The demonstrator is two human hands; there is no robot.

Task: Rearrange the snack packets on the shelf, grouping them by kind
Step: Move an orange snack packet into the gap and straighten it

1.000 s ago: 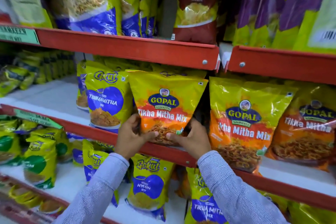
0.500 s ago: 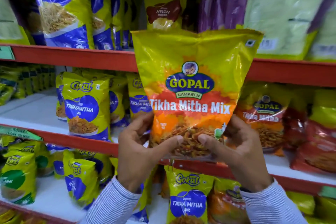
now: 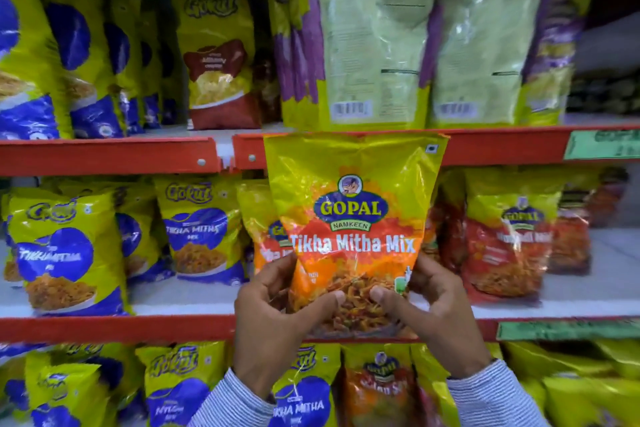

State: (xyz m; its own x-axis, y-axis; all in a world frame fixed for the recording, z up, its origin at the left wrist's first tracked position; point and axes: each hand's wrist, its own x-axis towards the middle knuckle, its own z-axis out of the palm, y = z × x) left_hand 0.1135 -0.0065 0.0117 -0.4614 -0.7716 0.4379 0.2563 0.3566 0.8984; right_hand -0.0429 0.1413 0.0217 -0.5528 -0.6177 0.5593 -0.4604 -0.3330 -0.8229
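Observation:
I hold a yellow-and-orange Gopal Tikha Mitha Mix packet (image 3: 353, 218) upright in front of the middle shelf (image 3: 104, 328). My left hand (image 3: 273, 319) grips its lower left corner and my right hand (image 3: 436, 315) grips its lower right corner, thumbs on the front. Behind it on the middle shelf stands another Gopal orange packet (image 3: 259, 229), partly hidden, and to the right a red Gopal packet (image 3: 505, 243). Blue-and-yellow Gokul Tikha Mitha packets (image 3: 201, 236) stand to the left.
The top shelf (image 3: 104, 154) holds blue Gokul packets (image 3: 83, 55), one maroon packet (image 3: 216, 62) and purple-edged packets turned backwards (image 3: 374, 38). The bottom shelf has more Gokul packets (image 3: 176, 381) and an orange packet (image 3: 379, 388). Bare white shelf shows at the right (image 3: 606, 270).
Both hands lifted the Gopal packet off the middle shelf and carried it to the right; it now hangs in front of the shelf, and the view has risen toward the top shelf.

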